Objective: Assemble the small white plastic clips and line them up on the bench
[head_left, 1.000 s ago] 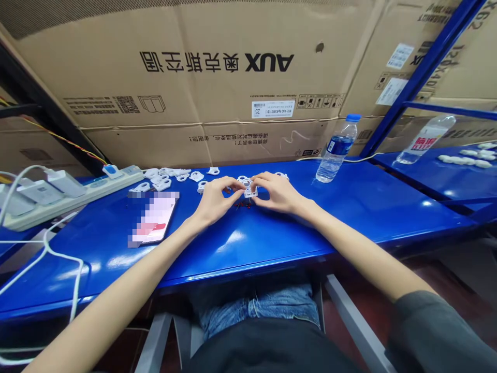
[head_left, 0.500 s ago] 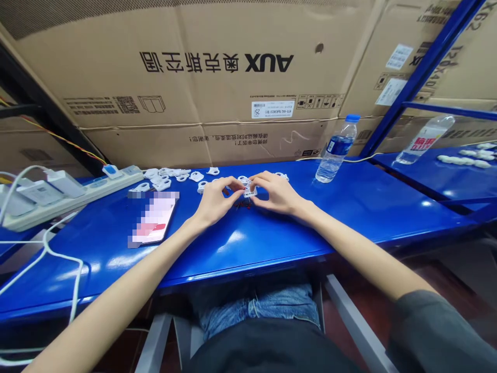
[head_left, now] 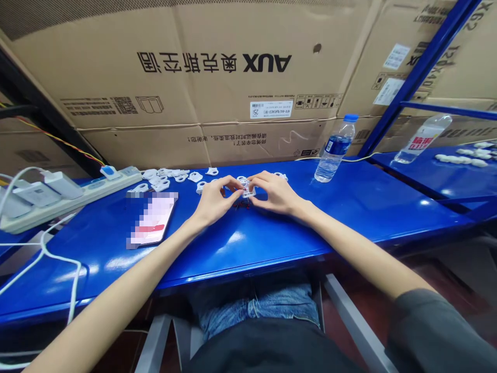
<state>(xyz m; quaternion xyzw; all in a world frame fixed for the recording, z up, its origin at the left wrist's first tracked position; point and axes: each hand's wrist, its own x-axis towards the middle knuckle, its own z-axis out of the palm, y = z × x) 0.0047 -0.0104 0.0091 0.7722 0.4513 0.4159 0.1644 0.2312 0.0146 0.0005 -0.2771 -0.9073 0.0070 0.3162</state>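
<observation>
A small white plastic piece with a ring-shaped top is held just above the blue table. My right hand is closed on its right side between thumb and fingers. My left hand is pinched, its thumb and index fingertips meeting at the piece's left edge; whatever lies between them is too small to make out. Just below the fingers, several tiny red bits lie on the table, partly hidden. Similar white ring-topped pieces are heaped to the left, and another piece is beside my left hand.
A phone lies left on the blue table. Behind it runs a power strip with chargers and white cables. A water bottle stands at back right; another bottle leans farther right. A large cardboard box walls the back.
Both hands stay in nearly the same place around the white plastic piece. The whole view has shifted very slightly; nothing is visibly let go or picked up.
</observation>
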